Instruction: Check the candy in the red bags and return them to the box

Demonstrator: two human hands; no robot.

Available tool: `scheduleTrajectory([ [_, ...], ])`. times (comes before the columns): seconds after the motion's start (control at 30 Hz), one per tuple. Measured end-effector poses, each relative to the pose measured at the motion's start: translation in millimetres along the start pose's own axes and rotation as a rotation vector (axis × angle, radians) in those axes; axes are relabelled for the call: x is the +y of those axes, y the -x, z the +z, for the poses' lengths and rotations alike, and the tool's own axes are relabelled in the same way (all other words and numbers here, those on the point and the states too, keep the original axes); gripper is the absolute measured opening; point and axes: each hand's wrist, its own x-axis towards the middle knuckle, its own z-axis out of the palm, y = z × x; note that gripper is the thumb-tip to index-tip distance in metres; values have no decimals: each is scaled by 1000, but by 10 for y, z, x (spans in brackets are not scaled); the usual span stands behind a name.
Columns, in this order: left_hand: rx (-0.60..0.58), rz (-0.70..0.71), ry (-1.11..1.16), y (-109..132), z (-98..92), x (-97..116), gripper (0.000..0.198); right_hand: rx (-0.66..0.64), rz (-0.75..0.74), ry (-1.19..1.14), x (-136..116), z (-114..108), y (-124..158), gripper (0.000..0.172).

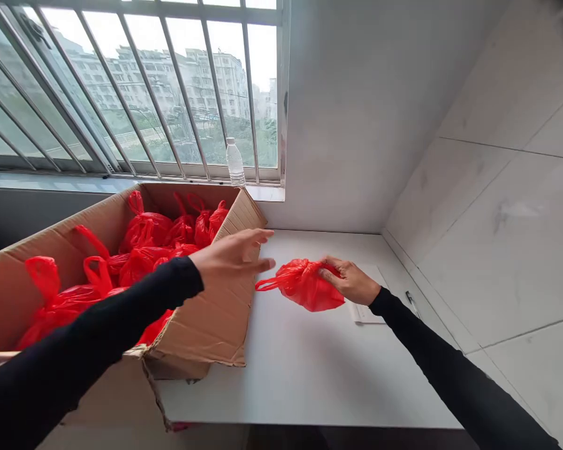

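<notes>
A tied red plastic bag (307, 286) lies on the white table (309, 369) with its handles pointing left. My right hand (351, 281) grips the bag from its right side, fingers closed over its top. My left hand (234, 253) hovers open in the air above the right edge of a cardboard box (206, 325), fingers stretched toward the bag and holding nothing. The box is filled with several more tied red bags (141, 250).
A clear water bottle (235, 162) stands on the window sill behind the box. A white sheet of paper (368, 312) and a pen (413, 304) lie by the tiled right wall. A barred window (122, 87) fills the back left.
</notes>
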Motion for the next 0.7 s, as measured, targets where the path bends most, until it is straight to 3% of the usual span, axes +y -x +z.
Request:
scheduleTrajectory([
  [0.07, -47, 48, -66, 4, 265, 248, 70, 21, -77, -50, -223, -139, 96, 31],
  [0.17, -55, 75, -170, 31, 484, 488, 36, 84, -151, -65, -461, -326, 278, 32],
  [0.3, -30, 95, -239, 287, 515, 750, 32, 81, -56, 7, -604, -458, 637, 38],
  [0.5, 6, 32, -208, 931, 610, 1159, 19, -43, 4, 1, -637, -382, 1268, 41],
  [0.6, 153, -107, -151, 1012, 356, 1057, 25, 41, 67, -71, -374, -302, 1334, 51],
  [0.7, 343, -239, -35, 930, -211, 623, 33, 151, 267, -171, 98, -69, 1131, 55],
])
